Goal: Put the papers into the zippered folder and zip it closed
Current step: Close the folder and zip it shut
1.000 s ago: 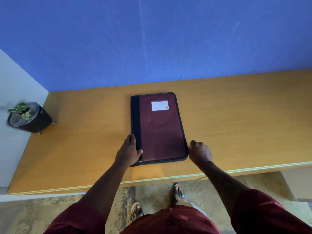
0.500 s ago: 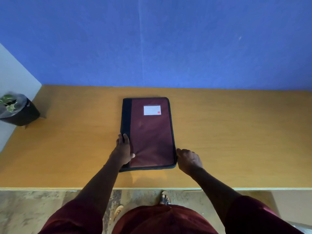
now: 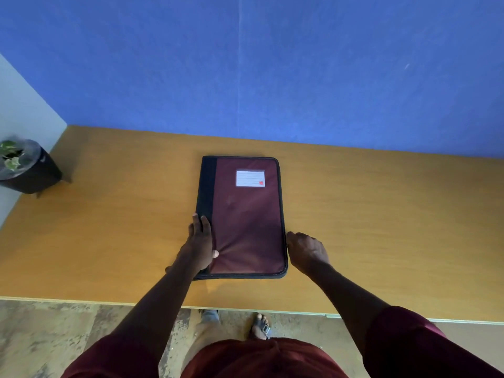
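Note:
A maroon zippered folder [image 3: 246, 219] with a black spine and a white label lies flat and closed on the wooden table [image 3: 381, 227]. My left hand [image 3: 200, 242] rests flat on its near left part, fingers over the black spine, thumb on the maroon cover. At the folder's near right edge, my right hand [image 3: 306, 251] has its curled fingers touching the zipper side; what they pinch is hidden. No loose papers are in view.
A black pot with a small green plant [image 3: 26, 167] stands at the table's far left corner. A blue wall [image 3: 272, 64] backs the table. The table's near edge [image 3: 81, 300] runs just behind my arms, floor and feet below it.
The view has shifted, so the folder now sits squarer in frame. My right hand has slid a little farther along the folder's right edge. My left hand stays pressed on the cover.

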`<control>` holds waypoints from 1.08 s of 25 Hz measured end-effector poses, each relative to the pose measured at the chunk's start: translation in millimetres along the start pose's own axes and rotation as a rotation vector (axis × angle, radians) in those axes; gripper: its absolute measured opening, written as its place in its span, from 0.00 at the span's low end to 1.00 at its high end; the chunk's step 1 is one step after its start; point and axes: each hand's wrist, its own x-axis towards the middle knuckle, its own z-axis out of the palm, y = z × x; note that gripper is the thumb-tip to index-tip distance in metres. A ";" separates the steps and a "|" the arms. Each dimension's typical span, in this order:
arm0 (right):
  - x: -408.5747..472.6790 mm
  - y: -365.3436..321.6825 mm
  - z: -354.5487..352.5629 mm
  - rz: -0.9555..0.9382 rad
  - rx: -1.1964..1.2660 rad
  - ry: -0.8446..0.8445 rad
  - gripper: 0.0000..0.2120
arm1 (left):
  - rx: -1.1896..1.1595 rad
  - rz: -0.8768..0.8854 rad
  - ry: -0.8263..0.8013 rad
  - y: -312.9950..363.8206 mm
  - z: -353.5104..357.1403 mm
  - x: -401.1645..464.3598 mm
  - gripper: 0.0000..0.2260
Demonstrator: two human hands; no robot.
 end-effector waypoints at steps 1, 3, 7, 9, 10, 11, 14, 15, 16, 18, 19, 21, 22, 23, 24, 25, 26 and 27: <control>3.8 -0.8 -0.6 0.005 0.000 0.005 0.07 | -0.006 -0.002 -0.010 1.0 -1.8 0.8 0.49; 11.9 -2.8 -2.8 0.013 -0.005 0.011 0.07 | -0.038 -0.003 -0.044 2.7 -7.2 4.9 0.51; 30.9 -5.5 -12.8 0.032 -0.009 0.002 0.06 | -0.102 0.000 -0.091 0.6 -20.8 18.3 0.59; 40.2 -5.1 -17.0 0.036 -0.005 0.010 0.05 | -0.157 0.008 -0.060 -4.0 -26.9 28.9 0.59; 43.9 -4.9 -19.0 0.040 -0.010 0.008 0.05 | -0.189 0.008 -0.039 -6.6 -29.8 35.0 0.58; 47.1 -5.2 -21.2 0.048 -0.017 0.005 0.04 | -0.207 0.009 -0.024 -8.8 -33.0 41.7 0.57; 59.0 -6.6 -26.4 0.075 -0.026 0.004 0.04 | -0.207 0.015 -0.024 -13.2 -43.2 60.4 0.57; 63.0 -7.4 -28.1 0.082 -0.027 0.003 0.04 | -0.206 0.016 -0.029 -14.0 -46.3 66.3 0.57; 66.5 -8.1 -29.9 0.085 -0.030 0.001 0.04 | -0.208 0.018 -0.031 -14.0 -49.5 72.0 0.58; 74.3 -8.3 -32.8 0.086 -0.039 -0.002 0.05 | -0.217 0.023 -0.026 -13.4 -57.2 83.4 0.58; 79.6 -7.9 -34.3 0.086 -0.042 -0.004 0.05 | -0.224 0.023 -0.024 -12.7 -61.6 89.4 0.59; 88.4 -7.2 -36.9 0.088 -0.046 -0.014 0.05 | -0.235 0.018 -0.026 -11.1 -69.6 99.5 0.59; 93.6 -7.0 -38.4 0.092 -0.045 -0.022 0.05 | -0.236 0.015 -0.027 -10.3 -73.4 105.3 0.60; 98.6 -6.7 -39.8 0.097 -0.046 -0.028 0.05 | -0.230 0.011 -0.024 -9.4 -76.5 110.5 0.61; 104.7 -6.4 -41.1 0.100 -0.049 -0.031 0.05 | -0.217 0.009 -0.017 -8.4 -79.1 116.1 0.62; 109.8 -6.1 -42.3 0.102 -0.055 -0.032 0.05 | -0.194 0.010 -0.007 -7.4 -80.9 120.2 0.63; 115.0 -5.9 -43.5 0.104 -0.060 -0.032 0.05 | -0.166 0.011 0.003 -6.5 -82.5 123.8 0.64; 120.5 -5.4 -45.1 0.105 -0.065 -0.029 0.05 | -0.141 0.011 0.012 -5.8 -84.5 127.7 0.65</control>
